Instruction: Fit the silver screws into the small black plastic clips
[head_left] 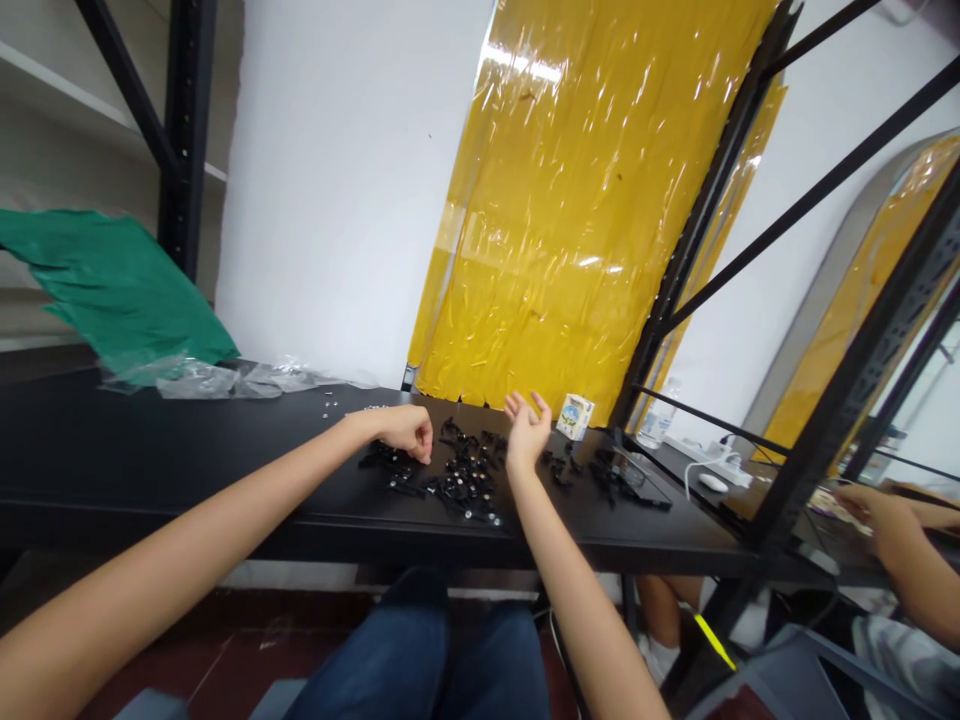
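Small black parts with shiny round metal bits [463, 482] lie in a loose pile on the black table [225, 450]. Over the left edge of this pile is my left hand [409, 432], its fingers curled together and pointing down; whatever they may hold is hidden. My right hand [529, 435] is raised above the pile's right side, palm turned up and fingers spread, with nothing visible in it. Tiny silvery pieces [367, 409] lie behind my left wrist. More black parts [559, 467] are scattered to the right of my right hand.
A small printed box [575, 417] stands at the back by the yellow plastic curtain [555, 220]. Green sheeting [127, 290] and clear plastic [217, 380] lie at left. A black rack post [847, 380] rises at right, beyond which a co-worker's arm [911, 545] shows.
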